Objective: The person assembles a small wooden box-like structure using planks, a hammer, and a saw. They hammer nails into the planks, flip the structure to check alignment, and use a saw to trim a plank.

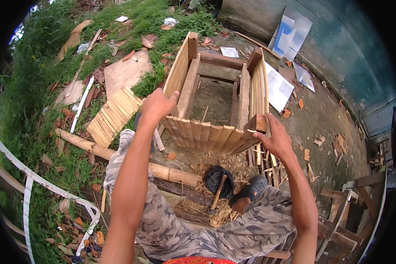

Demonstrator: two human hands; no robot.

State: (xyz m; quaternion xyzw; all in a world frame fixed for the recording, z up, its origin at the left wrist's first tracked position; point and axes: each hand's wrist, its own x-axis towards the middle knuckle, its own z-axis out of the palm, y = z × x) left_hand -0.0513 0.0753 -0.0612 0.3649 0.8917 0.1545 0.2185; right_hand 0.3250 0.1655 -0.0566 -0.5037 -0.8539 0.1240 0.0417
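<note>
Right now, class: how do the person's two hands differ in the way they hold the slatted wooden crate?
The left hand grips the top edge of the slatted wooden crate's left side panel, higher in the picture; the right hand holds the lower right corner post, fingers spread. Both are bare and touch the crate.

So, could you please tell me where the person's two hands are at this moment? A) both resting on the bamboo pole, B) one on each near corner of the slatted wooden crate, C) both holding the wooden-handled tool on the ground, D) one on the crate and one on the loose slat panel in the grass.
B: the left hand grips the near left corner of the wooden crate, and the right hand grips its near right corner.
</note>
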